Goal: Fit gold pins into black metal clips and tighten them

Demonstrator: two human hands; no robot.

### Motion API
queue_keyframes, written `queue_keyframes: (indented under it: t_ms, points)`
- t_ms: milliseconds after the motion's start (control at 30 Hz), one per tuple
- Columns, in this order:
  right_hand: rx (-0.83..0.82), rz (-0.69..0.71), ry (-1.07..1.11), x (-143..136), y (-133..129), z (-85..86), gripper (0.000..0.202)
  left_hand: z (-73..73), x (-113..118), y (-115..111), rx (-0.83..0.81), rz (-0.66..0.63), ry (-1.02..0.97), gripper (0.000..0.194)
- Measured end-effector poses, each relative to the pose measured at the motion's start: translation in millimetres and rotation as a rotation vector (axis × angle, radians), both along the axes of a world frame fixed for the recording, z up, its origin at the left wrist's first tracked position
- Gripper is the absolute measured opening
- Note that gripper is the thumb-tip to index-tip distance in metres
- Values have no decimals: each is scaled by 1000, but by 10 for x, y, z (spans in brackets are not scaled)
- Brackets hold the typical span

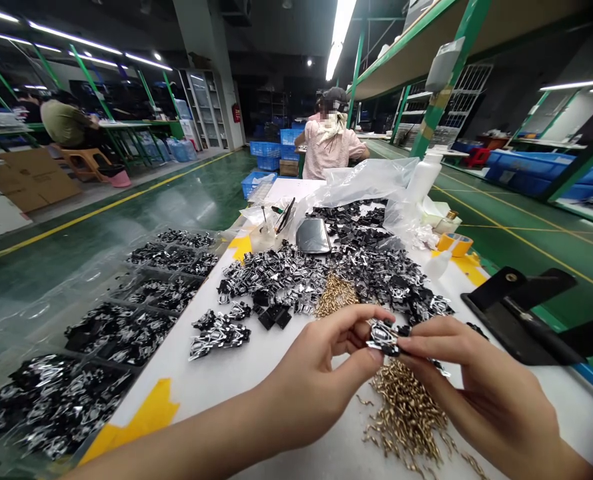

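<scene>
Over the white tabletop, my left hand [316, 377] pinches a small black-and-silver metal clip part [383, 336] between thumb and forefinger. The thumb and fingertips of my right hand [491, 383] are pressed together at the part's right end; whatever they hold is too small and hidden to name. Below my hands lies a heap of small curved brass-coloured pieces [409, 417]. A smaller brass-coloured heap [337, 295] sits beyond my left fingers, against a broad pile of black-and-silver parts [271, 277]. A separate cluster of such parts [220, 333] lies to the left.
A dark phone-like slab [313, 235] rests in the pile. Left of the table stand clear trays [143, 367] full of parts. To the right are a black metal fixture [521, 317], orange tape roll [455, 245] and white bottle [425, 175]. A person [330, 143] sits ahead.
</scene>
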State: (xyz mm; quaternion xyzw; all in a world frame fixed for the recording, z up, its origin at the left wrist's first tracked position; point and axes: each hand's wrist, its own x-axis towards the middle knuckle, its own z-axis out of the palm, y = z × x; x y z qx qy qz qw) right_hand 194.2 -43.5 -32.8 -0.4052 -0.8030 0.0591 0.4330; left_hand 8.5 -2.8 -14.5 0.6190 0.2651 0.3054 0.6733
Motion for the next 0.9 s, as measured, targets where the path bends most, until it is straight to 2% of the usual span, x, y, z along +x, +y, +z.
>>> queue_keyframes:
  t_ms: [400,633,767,900]
  points:
    - [-39,51,-39,15,4,16,29,4,19,-7,-113,12,-63,27]
    - [19,64,-134,32,21,36,32,42,38,-2,-195,1,-117,28]
    - [31,51,-155,16,19,49,31,27,40,12,-198,2,-88,27]
    - [39,31,-87,-20,14,41,25,29,39,23,-170,1,-7,29]
